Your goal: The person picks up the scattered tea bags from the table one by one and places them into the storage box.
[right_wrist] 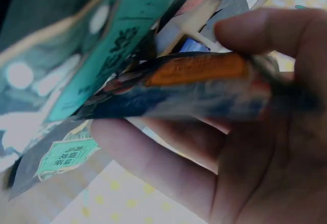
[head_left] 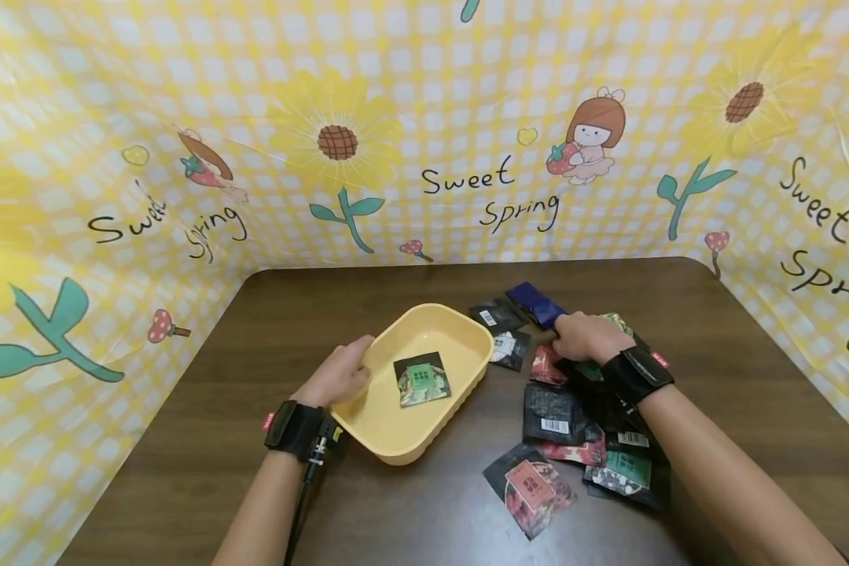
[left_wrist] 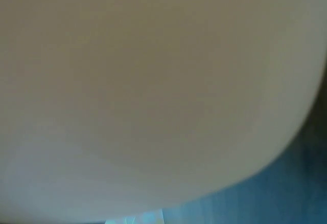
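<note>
My left hand [head_left: 338, 377] grips the left rim of a yellow plastic tub [head_left: 460, 393]. A black sachet with a green label [head_left: 422, 379] lies inside the tub. Over the pile on the right, my right hand [head_left: 589, 336] holds a dark sachet with an orange label [right_wrist: 199, 70] between thumb and fingers. Beside that hand in the head view lies a blue-purple sachet [head_left: 534, 304]. In the right wrist view a green-labelled sachet [right_wrist: 102, 55] stands close and tilted. The tub's blurred wall [left_wrist: 153, 91] nearly fills the left wrist view.
Several black sachets [head_left: 553, 413] overlap under and around the right forearm. A red-labelled sachet [head_left: 531, 486] lies nearer the front on the brown table [head_left: 205, 440]. Yellow checked cloth [head_left: 424, 102] walls in the back and sides. A cable [head_left: 304, 495] runs along the left forearm.
</note>
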`<state>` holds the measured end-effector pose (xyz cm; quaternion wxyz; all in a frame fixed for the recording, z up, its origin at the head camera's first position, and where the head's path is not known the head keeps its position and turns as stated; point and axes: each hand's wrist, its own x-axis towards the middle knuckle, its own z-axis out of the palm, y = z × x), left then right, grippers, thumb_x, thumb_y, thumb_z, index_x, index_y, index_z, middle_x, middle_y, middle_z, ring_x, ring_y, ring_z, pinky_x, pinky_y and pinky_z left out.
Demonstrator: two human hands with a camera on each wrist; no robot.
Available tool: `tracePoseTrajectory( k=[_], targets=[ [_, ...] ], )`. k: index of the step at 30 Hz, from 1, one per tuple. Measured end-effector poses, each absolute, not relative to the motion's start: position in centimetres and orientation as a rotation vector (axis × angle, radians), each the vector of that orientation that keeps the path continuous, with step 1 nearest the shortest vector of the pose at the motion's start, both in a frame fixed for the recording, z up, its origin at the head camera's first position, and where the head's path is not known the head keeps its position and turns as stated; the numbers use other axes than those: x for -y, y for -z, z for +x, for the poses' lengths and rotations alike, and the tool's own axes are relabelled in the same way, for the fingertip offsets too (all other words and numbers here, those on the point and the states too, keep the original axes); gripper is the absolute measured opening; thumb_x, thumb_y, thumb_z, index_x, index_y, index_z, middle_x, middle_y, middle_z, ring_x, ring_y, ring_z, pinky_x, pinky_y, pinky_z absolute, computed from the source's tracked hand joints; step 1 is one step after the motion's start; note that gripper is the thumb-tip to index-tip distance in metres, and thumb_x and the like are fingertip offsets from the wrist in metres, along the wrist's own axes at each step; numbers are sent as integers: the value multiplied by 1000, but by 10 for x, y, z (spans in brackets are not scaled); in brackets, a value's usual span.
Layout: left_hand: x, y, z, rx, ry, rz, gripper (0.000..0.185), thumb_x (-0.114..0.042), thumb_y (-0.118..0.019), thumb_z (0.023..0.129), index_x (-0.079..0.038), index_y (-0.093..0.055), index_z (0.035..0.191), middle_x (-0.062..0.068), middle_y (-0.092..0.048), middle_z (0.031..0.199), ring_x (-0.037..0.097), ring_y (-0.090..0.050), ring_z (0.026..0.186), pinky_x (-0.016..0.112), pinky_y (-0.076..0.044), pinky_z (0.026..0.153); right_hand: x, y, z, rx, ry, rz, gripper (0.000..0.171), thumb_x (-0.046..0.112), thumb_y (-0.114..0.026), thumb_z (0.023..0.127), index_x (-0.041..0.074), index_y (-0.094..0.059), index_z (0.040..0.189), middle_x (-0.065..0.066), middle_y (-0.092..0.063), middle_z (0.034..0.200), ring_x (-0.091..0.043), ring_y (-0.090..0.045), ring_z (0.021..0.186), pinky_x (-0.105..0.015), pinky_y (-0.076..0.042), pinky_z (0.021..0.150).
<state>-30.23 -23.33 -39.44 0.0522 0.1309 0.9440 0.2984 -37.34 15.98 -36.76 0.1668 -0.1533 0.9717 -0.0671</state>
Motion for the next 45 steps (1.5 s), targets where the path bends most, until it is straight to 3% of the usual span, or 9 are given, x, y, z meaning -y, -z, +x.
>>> tracePoseTrajectory(
  k=[5, 12, 15, 26, 29, 33, 35, 45],
  targets=[
    [233, 393, -302, -2872, -898, 396, 43, 0, -44, 92, -4, -42, 135, 20, -66, 97, 19, -65, 67, 28, -51, 56, -159, 362, -368, -2896, 100, -503, 14, 14, -48, 93, 9, -56, 82, -7, -55, 75, -23, -50, 62, -36, -35, 57],
    [228, 394, -304, -2874, -886, 405, 44, 0, -46, 92, -4, -42, 136, 20, -66, 100, 18, -64, 68, 28, -51, 58, -126, 345, -354, -3210, 64, -668, 28, 17, -47, 95, 7, -59, 119, -13, -66, 98, -29, -64, 79, -46, -46, 58],
    [224, 395, -307, -2876, -890, 435, 44, 1, -46, 92, -2, -43, 135, 21, -66, 100, 18, -64, 69, 27, -51, 58, -102, 335, -346, -3265, 60, -779, 32, 20, -46, 96, 10, -57, 125, -12, -66, 110, -29, -66, 87, -48, -51, 64],
    [213, 401, -312, -2917, -869, 442, 41, 3, -47, 89, -4, -48, 129, 16, -66, 92, 16, -62, 67, 27, -50, 59, -23, 339, -330, -3213, -70, -1137, 30, 20, -48, 95, 12, -59, 122, -6, -67, 107, -23, -67, 85, -40, -53, 59],
    [212, 403, -313, -2937, -850, 451, 41, 3, -49, 88, -4, -49, 128, 14, -66, 91, 15, -61, 68, 26, -49, 61, -13, 348, -326, -3119, -65, -1159, 37, 36, -54, 94, 14, -55, 123, -5, -65, 110, -22, -65, 92, -41, -54, 67],
    [212, 403, -313, -2938, -853, 454, 40, 3, -50, 87, -4, -50, 126, 12, -65, 86, 14, -59, 66, 26, -48, 60, -10, 360, -323, -2996, -37, -1095, 77, 66, -56, 83, 16, -44, 140, -8, -57, 130, -25, -57, 118, -44, -51, 88],
    [214, 403, -312, -2933, -854, 452, 39, 2, -50, 87, -4, -50, 126, 12, -65, 86, 14, -59, 65, 26, -48, 59, -12, 364, -324, -2978, -27, -1057, 86, 72, -52, 81, 17, -38, 146, -10, -52, 139, -27, -51, 127, -46, -49, 94],
    [231, 396, -305, -2989, -820, 458, 37, 4, -49, 86, -1, -49, 122, 13, -63, 85, 16, -58, 65, 27, -47, 57, -47, 358, -334, -3013, 124, -960, 79, 67, -45, 88, 15, -38, 147, -12, -47, 145, -30, -43, 136, -51, -43, 101]
  ],
)
